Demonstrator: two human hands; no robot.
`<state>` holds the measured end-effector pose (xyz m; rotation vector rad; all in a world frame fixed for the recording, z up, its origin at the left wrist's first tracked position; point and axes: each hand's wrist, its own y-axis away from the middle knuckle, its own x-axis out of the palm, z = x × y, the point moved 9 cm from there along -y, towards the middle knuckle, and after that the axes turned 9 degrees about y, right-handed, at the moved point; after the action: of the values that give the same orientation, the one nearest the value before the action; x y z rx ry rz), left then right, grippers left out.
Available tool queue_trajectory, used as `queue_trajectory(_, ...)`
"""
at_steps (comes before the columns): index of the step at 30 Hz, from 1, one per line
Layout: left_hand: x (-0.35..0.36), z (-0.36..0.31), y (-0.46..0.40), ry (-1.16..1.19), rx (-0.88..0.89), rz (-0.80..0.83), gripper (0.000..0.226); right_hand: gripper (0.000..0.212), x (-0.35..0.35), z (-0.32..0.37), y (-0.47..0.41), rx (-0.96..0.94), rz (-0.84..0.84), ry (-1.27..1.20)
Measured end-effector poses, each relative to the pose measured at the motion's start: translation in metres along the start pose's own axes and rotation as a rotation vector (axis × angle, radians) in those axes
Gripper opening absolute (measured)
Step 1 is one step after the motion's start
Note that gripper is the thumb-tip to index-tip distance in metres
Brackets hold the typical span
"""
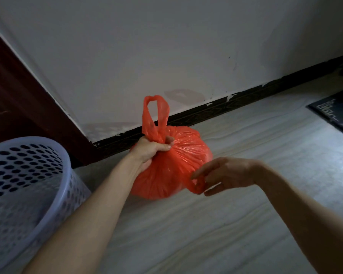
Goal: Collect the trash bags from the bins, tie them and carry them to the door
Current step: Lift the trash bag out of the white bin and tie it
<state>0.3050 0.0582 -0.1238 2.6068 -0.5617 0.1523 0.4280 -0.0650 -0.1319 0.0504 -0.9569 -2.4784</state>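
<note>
A full red plastic trash bag (178, 161) hangs just above the pale floor near the wall. My left hand (152, 149) grips its gathered neck, and one handle loop (155, 117) sticks up above my fist. My right hand (222, 175) is to the bag's right and pinches the bag's other handle (196, 186), pulled out sideways and low. The perforated lilac bin (26, 186) stands at the left with no bag visible in it.
A white wall with a dark skirting board (216, 107) runs behind the bag. A dark brown door frame (18, 91) rises at the left. A dark patterned mat (335, 111) lies at the right edge on the pale tiled floor (236, 224).
</note>
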Motion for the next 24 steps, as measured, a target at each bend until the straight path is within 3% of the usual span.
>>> queue_trajectory(2, -0.007, -0.005, 0.002, -0.111, 0.063, -0.027, 0.036, 0.031, -0.016, 0.003, -0.001, 0.001, -0.111, 0.055)
queue_trajectory(4, -0.013, -0.013, 0.008, -0.263, 0.139, -0.068, 0.038, 0.031, -0.042, 0.009, 0.003, -0.093, -0.322, -0.058)
queue_trajectory(7, 0.001, -0.027, 0.023, -0.757, 0.259, -0.070, 0.014, 0.030, -0.078, 0.009, 0.015, -0.241, -0.610, -0.275)
queue_trajectory(9, 0.027, -0.039, 0.037, -1.185, 0.506, -0.019, 0.019, 0.026, -0.086, 0.007, 0.015, -0.299, -0.647, -0.394)
queue_trajectory(10, 0.044, -0.043, 0.048, -1.313, 0.719, 0.051, 0.026, 0.025, -0.086, 0.008, 0.012, -0.319, -0.639, -0.402)
queue_trajectory(12, 0.066, -0.034, 0.063, -1.471, 0.932, 0.229, 0.031, 0.027, -0.078, 0.014, 0.006, -0.337, -0.613, -0.264)
queue_trajectory(14, 0.067, -0.022, 0.062, -1.525, 0.929, 0.304, 0.021, 0.032, -0.062, 0.023, -0.001, -0.343, -0.573, -0.052)
queue_trajectory(17, 0.065, -0.016, 0.060, -1.496, 0.894, 0.340, 0.027, 0.053, -0.039, 0.032, -0.013, -0.379, -0.504, 0.128)
queue_trajectory(18, 0.065, -0.018, 0.062, -1.436, 0.886, 0.343, 0.028, 0.041, -0.038, 0.031, -0.015, -0.363, -0.543, 0.219)
queue_trajectory(19, 0.063, -0.020, 0.063, -1.323, 0.844, 0.340, 0.028, 0.022, -0.040, 0.031, -0.015, -0.341, -0.602, 0.289)
queue_trajectory(20, 0.057, -0.023, 0.061, -1.183, 0.788, 0.286, 0.027, 0.016, -0.044, 0.028, -0.016, -0.306, -0.646, 0.349)
queue_trajectory(24, 0.028, -0.021, 0.039, -0.719, 0.594, 0.059, 0.016, 0.025, -0.047, 0.010, -0.021, -0.214, -0.660, 0.365)
